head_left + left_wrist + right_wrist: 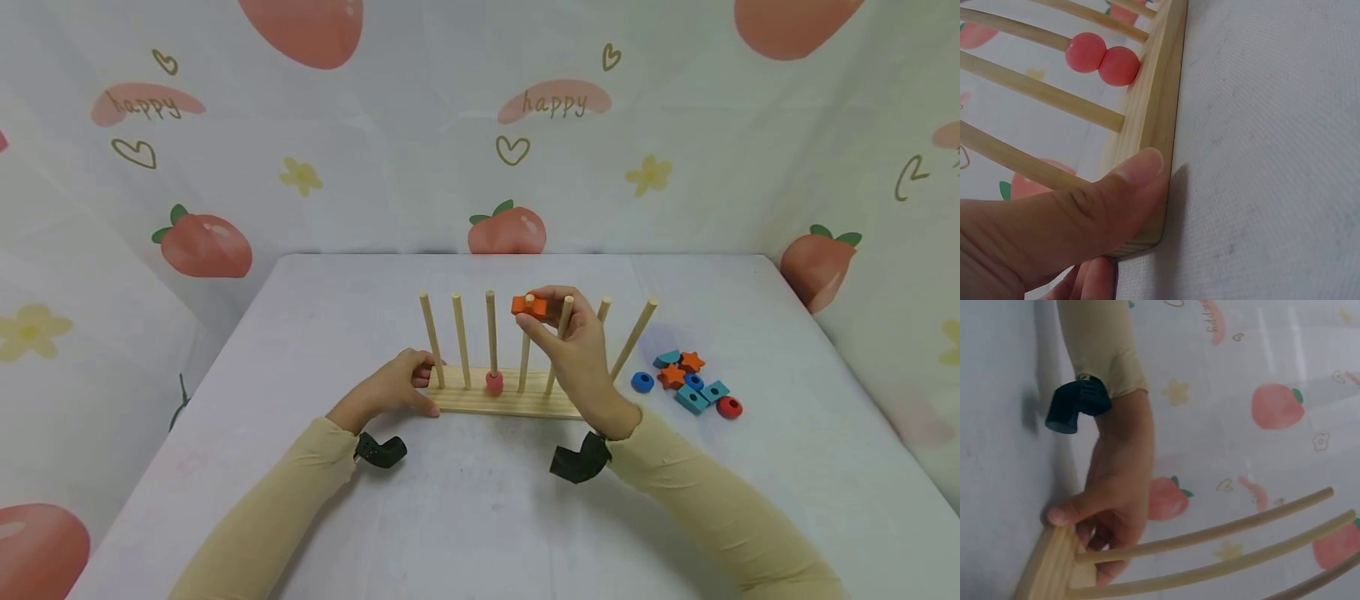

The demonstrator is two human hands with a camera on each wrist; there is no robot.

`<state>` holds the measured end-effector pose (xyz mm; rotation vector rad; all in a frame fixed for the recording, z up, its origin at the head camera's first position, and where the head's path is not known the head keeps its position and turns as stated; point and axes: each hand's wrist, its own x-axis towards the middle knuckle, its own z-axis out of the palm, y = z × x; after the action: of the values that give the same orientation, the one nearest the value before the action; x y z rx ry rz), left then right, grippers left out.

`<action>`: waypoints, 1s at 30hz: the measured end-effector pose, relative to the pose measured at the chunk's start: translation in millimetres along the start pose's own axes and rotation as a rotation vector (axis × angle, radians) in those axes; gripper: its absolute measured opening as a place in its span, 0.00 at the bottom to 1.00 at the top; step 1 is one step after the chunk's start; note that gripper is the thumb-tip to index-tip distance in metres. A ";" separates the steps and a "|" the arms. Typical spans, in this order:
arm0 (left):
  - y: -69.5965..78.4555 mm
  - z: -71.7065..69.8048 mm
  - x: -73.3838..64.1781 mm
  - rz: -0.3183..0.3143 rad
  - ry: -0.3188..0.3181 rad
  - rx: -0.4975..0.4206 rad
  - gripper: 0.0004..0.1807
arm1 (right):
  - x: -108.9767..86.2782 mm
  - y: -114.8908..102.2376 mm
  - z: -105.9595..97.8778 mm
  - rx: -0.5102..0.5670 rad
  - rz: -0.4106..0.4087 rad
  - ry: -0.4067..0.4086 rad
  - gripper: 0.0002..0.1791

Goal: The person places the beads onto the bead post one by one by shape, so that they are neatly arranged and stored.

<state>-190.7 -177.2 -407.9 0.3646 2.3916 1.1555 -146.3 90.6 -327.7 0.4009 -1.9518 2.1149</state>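
A wooden peg board (510, 403) with several upright pegs lies on the white table. My left hand (397, 385) grips its left end, the thumb (1141, 167) along the front edge and the other fingers behind. Near the top of the fourth peg from the left, my right hand (577, 350) pinches an orange block (529, 307) between thumb and fingers. The tip of that peg shows through the block's hole. At the foot of the third peg sits a pinkish-red lobed block (1102, 59). In the right wrist view, the left hand (1119, 494) shows at the board's end; the right hand is out of sight there.
Right of the board lies a loose group of blocks: orange stars (692, 362), teal blocks (692, 399), blue round ones (642, 382) and a red round one (729, 407). Black wrist devices (581, 460) stick out below both sleeves. A printed cloth (420, 125) hangs behind the table.
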 end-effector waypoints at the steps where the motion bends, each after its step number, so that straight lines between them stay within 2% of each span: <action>1: 0.3 0.0 -0.5 -0.002 0.000 0.000 0.41 | -0.9 2.0 -0.3 -0.001 0.005 -0.001 0.18; 6: 2.5 0.8 -1.3 -0.008 0.002 0.005 0.41 | -5.6 13.4 -2.7 -0.016 0.050 -0.011 0.18; 13: 3.1 1.8 0.1 -0.025 0.007 0.006 0.41 | -15.3 37.3 -8.9 -0.042 0.182 -0.050 0.18; 21: 3.1 1.2 0.4 -0.011 0.008 0.012 0.40 | -26.7 64.7 -16.7 -0.193 0.289 -0.141 0.19; 30: 1.3 0.6 1.2 -0.015 0.008 0.023 0.40 | -33.6 82.1 -19.8 -0.335 0.409 -0.182 0.19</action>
<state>-191.4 -175.5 -407.5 0.3497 2.4126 1.1256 -144.7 104.0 -417.7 0.1398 -2.6283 1.9608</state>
